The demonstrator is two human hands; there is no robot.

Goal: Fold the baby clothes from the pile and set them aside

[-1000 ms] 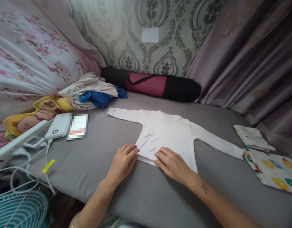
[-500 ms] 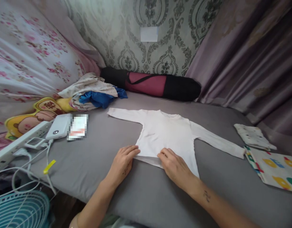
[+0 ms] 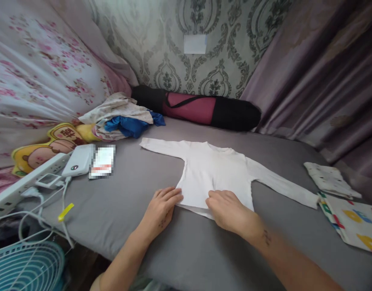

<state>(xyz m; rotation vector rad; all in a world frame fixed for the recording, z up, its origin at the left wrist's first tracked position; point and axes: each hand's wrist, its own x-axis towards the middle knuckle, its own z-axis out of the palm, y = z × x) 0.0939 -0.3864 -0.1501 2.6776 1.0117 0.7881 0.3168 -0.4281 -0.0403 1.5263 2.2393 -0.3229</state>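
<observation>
A small white long-sleeved shirt [image 3: 216, 169] lies spread on a grey sheet [image 3: 186, 250], its neck toward the wall and both sleeves stretched out sideways. At the near left corner of the hem, my left hand [image 3: 164, 206] has its thumb and fingers closed on the fabric. My right hand [image 3: 230, 210] grips the hem near its middle, fingers curled over the cloth; the fingertips are partly hidden. Between the hands the hem's two layers show slightly apart. A small crease runs up the front of the shirt above my right hand.
At the right lie a folded white cloth [image 3: 331, 178] and a colourful printed cloth [image 3: 355, 218]. A power strip [image 3: 31, 173], a white power bank [image 3: 79, 159] and cables are at the left, above a teal fan [image 3: 25, 266]. A black-and-maroon long bag [image 3: 194, 107] lies along the wall.
My right hand has shifted slightly away from me along the hem and its fingers have curled more, pushing up a crease. My left hand stays at the corner. The view has shifted a little.
</observation>
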